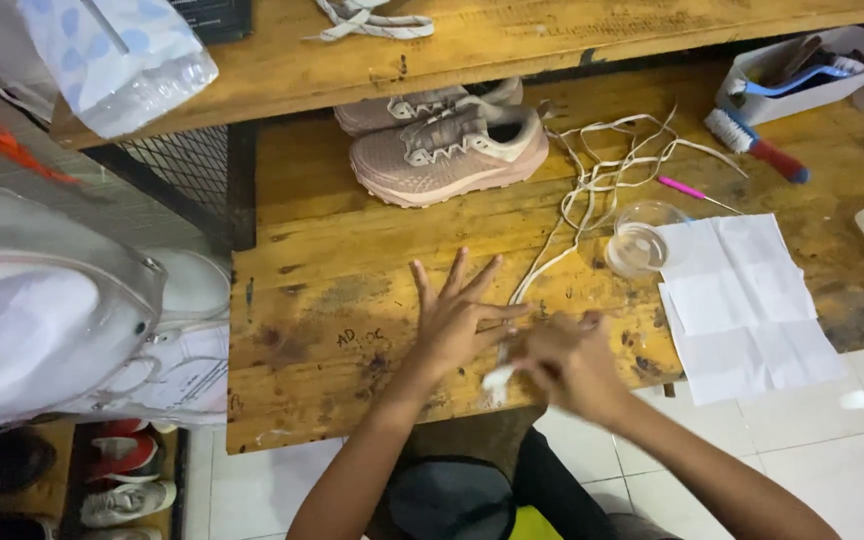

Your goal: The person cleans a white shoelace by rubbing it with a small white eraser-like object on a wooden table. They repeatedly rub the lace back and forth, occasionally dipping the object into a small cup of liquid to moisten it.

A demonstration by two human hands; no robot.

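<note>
Two hands at the near edge of the bench, one lace between them.

Left hand (457, 318) lies flat, fingers spread, pressing the white shoelace (542, 270) against the wooden workbench (332, 300); right hand (564, 362) is pinched shut on a small white wad (498, 377) at the lace's near end — blurred, so I can't tell cloth from cotton. Just beyond, white paper sheets (742, 300) and a clear cup (640, 240) of liquid. Farther back — more loose laces (632, 150), a brush (752, 142), and the pink sneakers (447, 145), unlaced. I judge lace cleaning is under way, relacing left to do.
</note>
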